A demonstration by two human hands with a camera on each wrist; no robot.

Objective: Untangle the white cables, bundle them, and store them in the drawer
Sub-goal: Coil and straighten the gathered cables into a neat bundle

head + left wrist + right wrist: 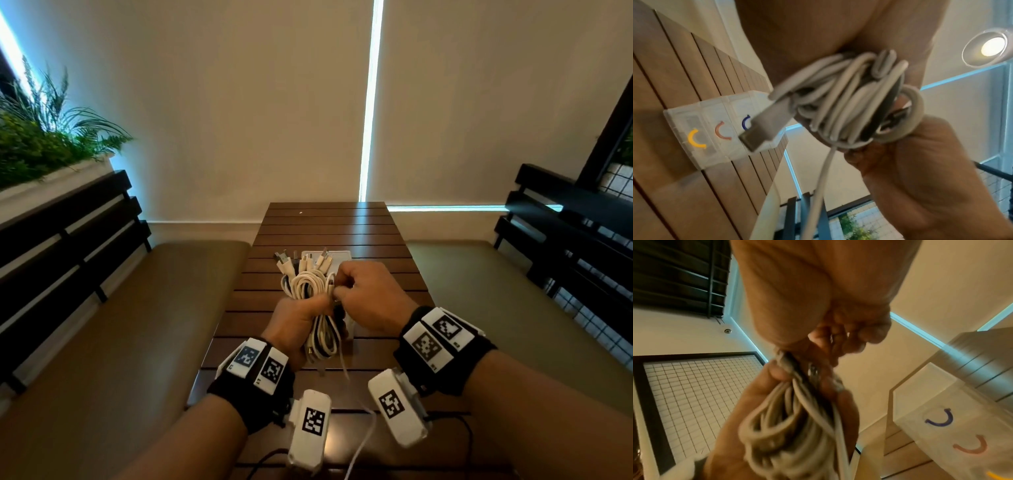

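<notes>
My left hand grips a coiled bundle of white cables above the table. Several USB plugs stick up from the top of the bundle. My right hand pinches a strand at the bundle's right side, touching my left thumb. A dark strip runs along the bundle in the left wrist view. One loose white cable end hangs down toward me. A translucent drawer unit with yellow, orange and blue handles stands on the table behind the hands, drawers shut. The right wrist view shows the same grip.
The slatted wooden table is narrow, with padded benches on either side. Black slatted backrests flank the benches. A planter sits at the far left. Thin black wires lie near the table's front edge.
</notes>
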